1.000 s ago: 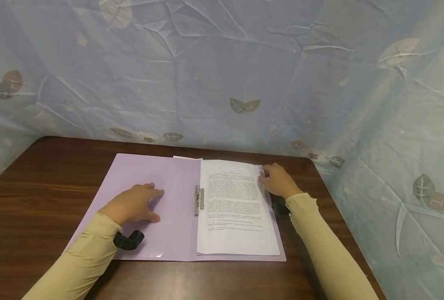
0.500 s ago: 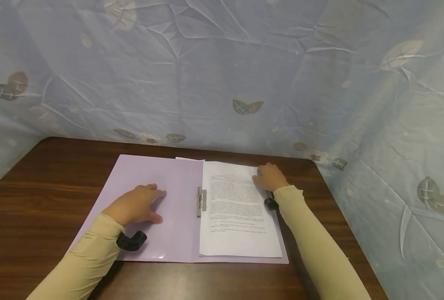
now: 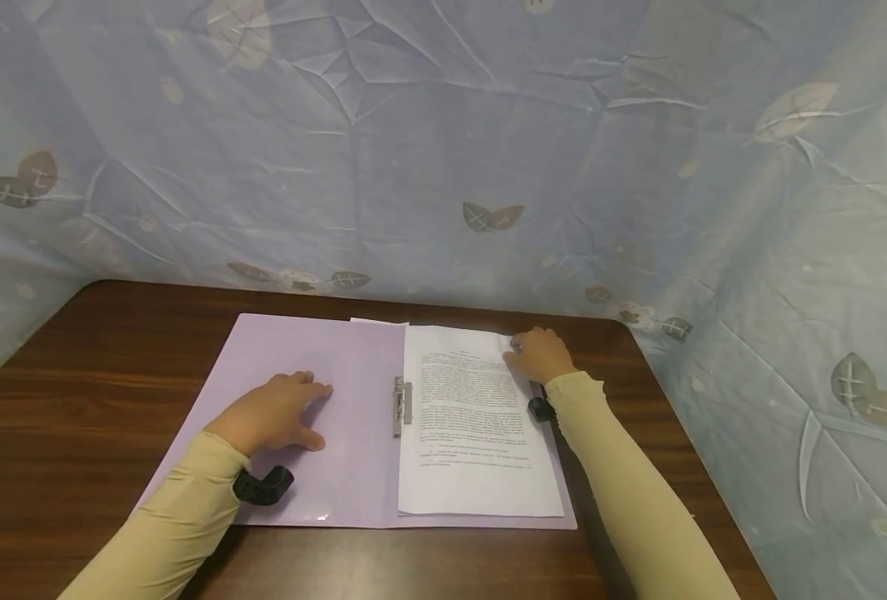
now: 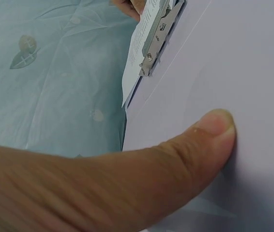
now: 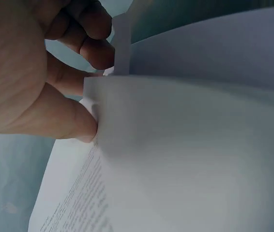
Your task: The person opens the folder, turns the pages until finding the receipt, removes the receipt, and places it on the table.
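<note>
A lilac folder (image 3: 353, 492) lies spread out on the table with a metal clip (image 3: 398, 407) along its spine. Printed paper sheets (image 3: 481, 492) lie over its right half. My left hand (image 3: 274, 412) rests on the folder's left cover, fingers spread and relaxed; its thumb (image 4: 195, 150) lies on the lilac surface in the left wrist view. At the far right corner of the sheets is my right hand (image 3: 541, 356). The right wrist view shows its thumb (image 5: 74, 121) and forefinger pinching the paper's corner, the other fingers curled beside the cover's edge.
The dark brown wooden table (image 3: 98, 375) extends around the folder. Behind and to the right hangs a pale blue cloth (image 3: 413, 150) with leaf prints. A white paper edge (image 3: 379, 322) sticks out past the folder's far side. Each wrist wears a black band (image 3: 263, 486).
My right hand has shifted slightly left, from the folder's right edge onto the sheets' corner. The left hand stays in place on the cover.
</note>
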`<act>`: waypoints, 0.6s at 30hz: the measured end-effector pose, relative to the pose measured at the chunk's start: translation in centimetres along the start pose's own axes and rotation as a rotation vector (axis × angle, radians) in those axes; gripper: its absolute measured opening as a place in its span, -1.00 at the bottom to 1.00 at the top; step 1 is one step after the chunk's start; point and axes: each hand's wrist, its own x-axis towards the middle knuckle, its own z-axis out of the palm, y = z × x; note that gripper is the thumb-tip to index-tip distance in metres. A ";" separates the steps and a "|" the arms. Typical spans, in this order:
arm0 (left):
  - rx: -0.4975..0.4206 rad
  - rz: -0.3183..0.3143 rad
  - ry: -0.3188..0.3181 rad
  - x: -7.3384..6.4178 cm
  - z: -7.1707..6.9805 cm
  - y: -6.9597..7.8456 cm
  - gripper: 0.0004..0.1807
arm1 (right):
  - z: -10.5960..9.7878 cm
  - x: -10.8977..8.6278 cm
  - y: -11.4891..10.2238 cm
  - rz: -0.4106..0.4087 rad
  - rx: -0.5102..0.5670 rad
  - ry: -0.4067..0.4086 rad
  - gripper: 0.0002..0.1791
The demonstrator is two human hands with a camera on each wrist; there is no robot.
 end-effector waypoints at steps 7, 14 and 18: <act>-0.001 -0.004 0.000 0.0 0.0 0.1 -0.12 | -0.1 0.0 0.0 0.017 0.039 0.005 -0.49; 0.000 0.000 0.002 -0.1 -0.1 0.2 -0.12 | -0.5 -0.3 -0.6 0.064 0.095 -0.015 -0.51; 0.003 0.002 0.003 -0.1 0.0 0.1 -0.12 | -0.5 -0.5 -0.9 0.076 0.103 0.015 -0.56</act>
